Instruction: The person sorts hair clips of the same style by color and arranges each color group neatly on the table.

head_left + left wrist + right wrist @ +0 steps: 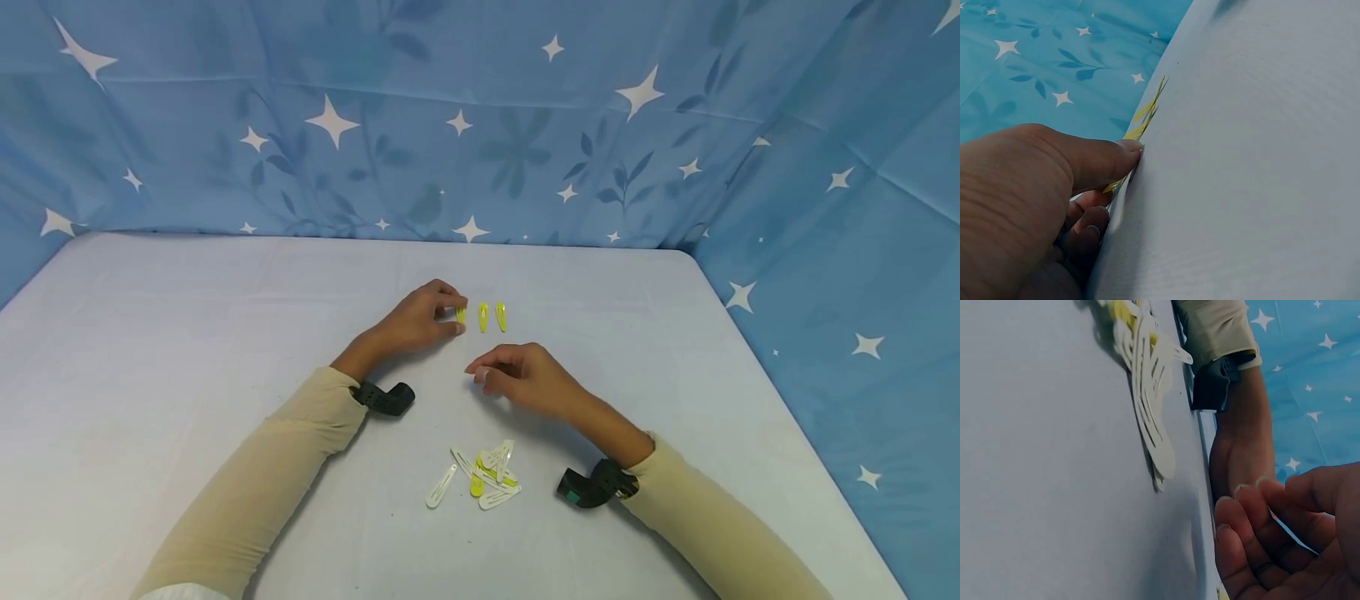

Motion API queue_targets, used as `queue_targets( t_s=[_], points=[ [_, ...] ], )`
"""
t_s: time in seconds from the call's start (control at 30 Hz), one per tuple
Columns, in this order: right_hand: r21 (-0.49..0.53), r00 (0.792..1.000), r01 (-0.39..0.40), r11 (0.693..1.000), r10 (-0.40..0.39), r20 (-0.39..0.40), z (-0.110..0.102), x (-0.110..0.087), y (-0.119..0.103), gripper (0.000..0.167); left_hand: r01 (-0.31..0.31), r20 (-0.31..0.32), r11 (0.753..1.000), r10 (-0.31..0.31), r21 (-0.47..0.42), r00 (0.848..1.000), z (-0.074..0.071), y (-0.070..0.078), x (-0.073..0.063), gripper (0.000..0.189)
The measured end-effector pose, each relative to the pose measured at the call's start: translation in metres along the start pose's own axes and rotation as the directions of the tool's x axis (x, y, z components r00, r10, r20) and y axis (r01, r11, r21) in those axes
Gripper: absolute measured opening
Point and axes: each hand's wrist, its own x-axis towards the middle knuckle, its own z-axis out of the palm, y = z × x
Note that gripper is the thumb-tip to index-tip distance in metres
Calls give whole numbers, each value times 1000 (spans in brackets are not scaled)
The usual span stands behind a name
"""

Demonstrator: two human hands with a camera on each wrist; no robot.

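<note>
Yellow snap hair clip (461,316) between thumb and finger, a person's left hand (418,321) pinches it at the far part of a white-covered bench (637,333), seen from the head camera. Two more yellow clips (483,317) stand upright in the row just to its right, side by side but apart. The right hand (531,382) hovers nearer the person, its fingers loosely curved, with nothing visible in hold. Closer still, a heap of white and yellow clips (491,476) lies overlapping, one white clip (441,487) just beside it on the left.

In the left wrist view, the thumb and fingers close about the pinched clip at the bench's surface, other yellow clips lying beyond the thumb.

In the right wrist view, the right hand's fingers bend gently near the thumb; past them are the heaped clips and the left arm's beige sleeve (1219,328) and black wrist camera (1210,386).
</note>
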Motion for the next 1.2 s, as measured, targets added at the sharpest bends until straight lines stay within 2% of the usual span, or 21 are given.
queue_targets(
  t_s=[0.27, 0.43, 0.87, 1.2],
  points=[
    [-1, 995, 51, 999, -50, 89, 4, -10, -4, 21, 22, -7, 1000, -22, -5, 1000, -2, 1, -1, 46],
    [-8, 991, 25, 1000, -24, 133, 6, -16, -3, 20, 23, -10, 1000, -24, -12, 1000, -1, 0, -1, 46],
    [-64, 973, 35, 997, -19, 230, 9, -31, -6, 16, 25, -5, 999, -25, -25, 1000, 0, 1, 0, 47],
    [-107, 967, 37, 994, -9, 254, 10, -37, -7, 15, 21, -11, 1000, -21, -15, 1000, 0, 2, -1, 46]
  ],
)
